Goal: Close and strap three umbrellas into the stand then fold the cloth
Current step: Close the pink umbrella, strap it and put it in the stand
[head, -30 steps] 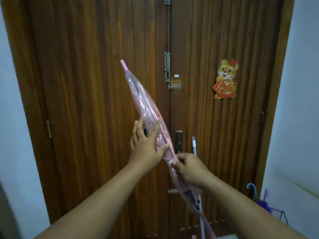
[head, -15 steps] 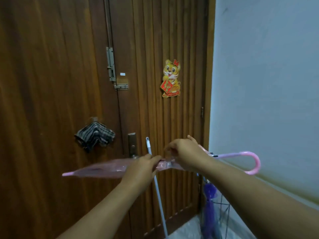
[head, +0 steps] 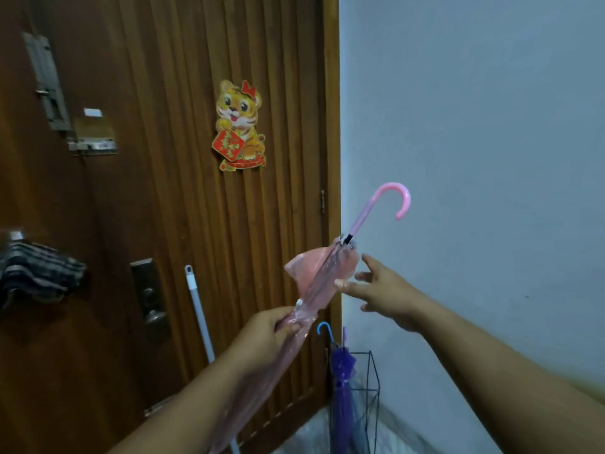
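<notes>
A person's left hand [head: 268,332] grips the middle of a closed pink umbrella [head: 314,276], which slants up to the right with its curved pink handle [head: 391,199] raised against a pale wall [head: 474,126]. The right hand [head: 381,291] hovers just beside the bunched canopy, fingers spread and holding nothing. Below, a purple umbrella [head: 342,371] with a blue hook stands in a wire stand [head: 373,388] by the wall. A striped cloth [head: 36,273] hangs on the wooden door [head: 163,208], near a tiger sticker [head: 239,126] and a white pole [head: 199,309].
</notes>
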